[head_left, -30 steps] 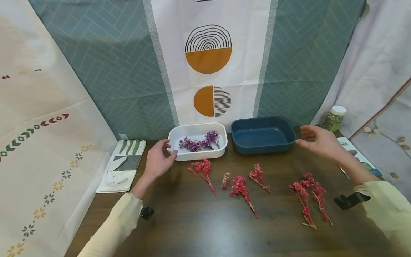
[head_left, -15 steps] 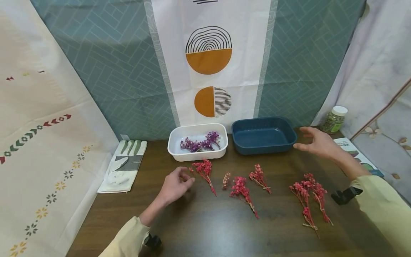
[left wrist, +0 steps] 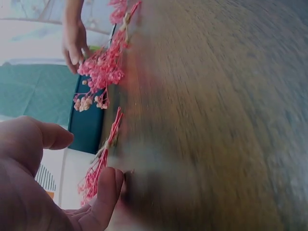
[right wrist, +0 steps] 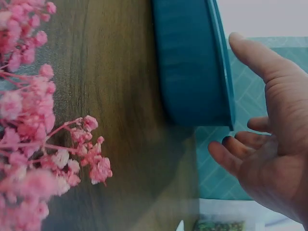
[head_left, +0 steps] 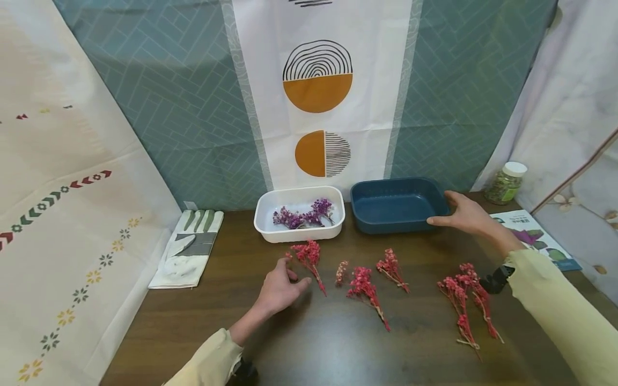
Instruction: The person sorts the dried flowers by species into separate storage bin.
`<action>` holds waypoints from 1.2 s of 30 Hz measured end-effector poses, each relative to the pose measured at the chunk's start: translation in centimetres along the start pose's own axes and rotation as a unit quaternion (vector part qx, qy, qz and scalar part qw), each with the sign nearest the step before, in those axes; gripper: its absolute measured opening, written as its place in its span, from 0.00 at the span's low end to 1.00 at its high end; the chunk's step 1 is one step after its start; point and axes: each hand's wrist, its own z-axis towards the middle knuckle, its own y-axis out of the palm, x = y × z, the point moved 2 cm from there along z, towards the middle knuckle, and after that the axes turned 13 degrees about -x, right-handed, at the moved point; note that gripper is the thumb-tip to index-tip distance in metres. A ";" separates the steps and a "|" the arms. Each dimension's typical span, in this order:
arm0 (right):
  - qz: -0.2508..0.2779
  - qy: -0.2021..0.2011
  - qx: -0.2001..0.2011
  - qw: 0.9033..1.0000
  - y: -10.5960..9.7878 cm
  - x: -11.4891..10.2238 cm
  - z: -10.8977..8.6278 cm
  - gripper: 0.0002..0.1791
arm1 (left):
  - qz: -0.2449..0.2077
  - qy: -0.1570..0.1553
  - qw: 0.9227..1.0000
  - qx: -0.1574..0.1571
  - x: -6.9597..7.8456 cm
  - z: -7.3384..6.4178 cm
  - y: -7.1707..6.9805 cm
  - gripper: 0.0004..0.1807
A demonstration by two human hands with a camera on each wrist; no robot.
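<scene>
My left hand (head_left: 280, 289) is low over the table beside the leftmost sprig of red dried flowers (head_left: 308, 253). In the left wrist view its thumb and fingers are spread apart around that sprig's stems (left wrist: 111, 132), with nothing gripped. My right hand (head_left: 465, 214) is at the right end of the dark blue dish (head_left: 401, 227), thumb toward the front rim and fingers around the far corner. In the right wrist view the hand (right wrist: 284, 144) stands with a gap between thumb and fingers, beside the dish wall (right wrist: 192, 67). The blue dish holds nothing.
A white dish (head_left: 299, 236) with purple dried flowers (head_left: 301, 215) stands left of the blue one. Several more red sprigs (head_left: 364, 287) lie on the wooden table (head_left: 338, 354). A folded cloth (head_left: 185, 249) lies left; a jar (head_left: 506, 183) and a booklet (head_left: 536, 236) are right.
My left hand has left the white dish's left end and come down and right to the leftmost red sprig. My right hand has moved slightly left, closer onto the blue dish's end.
</scene>
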 end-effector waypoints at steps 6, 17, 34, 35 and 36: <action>0.003 0.020 -0.010 1.000 0.2 0.2 0.9 0.64 | 0.014 -0.022 1.000 0.000 0.6 0.5 0.4 0.41; 0.038 0.048 -0.020 0.998 0.7 0.2 1.6 0.66 | 0.031 -0.046 0.998 0.027 1.2 1.2 1.1 0.47; 0.038 0.048 -0.028 0.998 0.9 0.3 1.6 0.66 | 0.104 -0.074 0.989 0.070 1.2 3.0 2.2 0.52; 0.038 0.047 -0.028 0.998 0.9 0.3 1.6 0.66 | 0.107 -0.075 0.989 0.069 1.2 3.1 2.2 0.52; 0.038 0.047 -0.029 0.998 0.9 0.3 1.6 0.66 | 0.109 -0.077 0.989 0.068 1.1 3.2 2.2 0.51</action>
